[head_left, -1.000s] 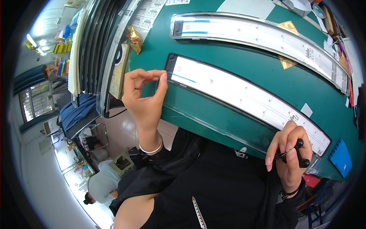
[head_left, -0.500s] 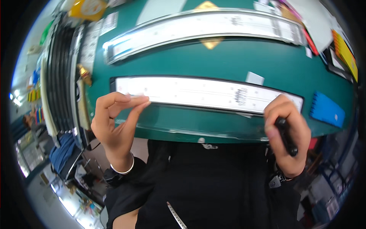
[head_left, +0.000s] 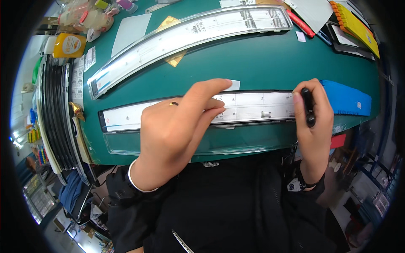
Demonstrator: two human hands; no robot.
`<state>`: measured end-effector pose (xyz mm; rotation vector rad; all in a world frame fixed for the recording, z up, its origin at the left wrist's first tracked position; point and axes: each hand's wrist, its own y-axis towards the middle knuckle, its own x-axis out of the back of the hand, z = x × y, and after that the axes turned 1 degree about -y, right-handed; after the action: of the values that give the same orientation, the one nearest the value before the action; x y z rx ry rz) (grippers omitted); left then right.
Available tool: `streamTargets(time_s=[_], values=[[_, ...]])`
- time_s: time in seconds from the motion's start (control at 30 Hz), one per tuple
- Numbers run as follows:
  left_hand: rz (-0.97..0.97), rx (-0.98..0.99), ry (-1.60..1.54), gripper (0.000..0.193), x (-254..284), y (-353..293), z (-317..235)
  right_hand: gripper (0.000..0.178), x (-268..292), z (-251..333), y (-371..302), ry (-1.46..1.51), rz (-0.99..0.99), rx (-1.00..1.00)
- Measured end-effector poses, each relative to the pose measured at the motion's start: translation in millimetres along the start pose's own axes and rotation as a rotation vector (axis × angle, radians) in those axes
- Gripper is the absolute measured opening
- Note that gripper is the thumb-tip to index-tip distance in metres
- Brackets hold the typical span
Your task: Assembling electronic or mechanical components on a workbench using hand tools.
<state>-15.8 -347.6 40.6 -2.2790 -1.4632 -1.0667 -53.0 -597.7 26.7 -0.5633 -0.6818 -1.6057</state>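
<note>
A long, narrow tray [head_left: 135, 116] with a white printed insert lies before me, its clear lid [head_left: 126, 143] hinged out toward me. Rows of fine black strands [head_left: 265, 114] sit on the insert's right half. My left hand [head_left: 168, 126] hovers over the tray's middle, index finger stretched out and apart from the thumb; the middle fingertip is close to the thumb, and nothing shows between them. At the tray's right end, my right hand [head_left: 316, 114] grips a small black tool [head_left: 309, 107] between thumb and fingers; what its working tip touches is unclear.
A similar clear case [head_left: 177, 42] lies farther back across a gold square [head_left: 175, 60]. To the right are a blue notebook [head_left: 348, 99], a red pen [head_left: 300, 23] and a yellow notebook [head_left: 358, 31]. Black trays [head_left: 55, 109] are stacked at left, near a yellow bottle [head_left: 69, 45].
My left hand has moved right from the tray's left part to its middle, and its index finger and thumb have parted. My right hand still grips the black tool. The view has shifted.
</note>
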Motion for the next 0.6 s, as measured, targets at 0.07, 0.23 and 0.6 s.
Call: streamTargets(time_s=[0.07,0.23,0.6], values=[[-0.006,-0.033,0.017,0.040,-7,3,-4,0.009,2,2,-1,0.133,-0.134,-0.114],[-0.023,-0.045,-0.027,0.037,-18,11,-10,0.016,10,-36,-1,0.944,-0.286,0.009],[-0.091,0.039,-0.221,0.040,-24,2,-4,0.028,-24,-22,-13,1.453,-0.033,-0.226]])
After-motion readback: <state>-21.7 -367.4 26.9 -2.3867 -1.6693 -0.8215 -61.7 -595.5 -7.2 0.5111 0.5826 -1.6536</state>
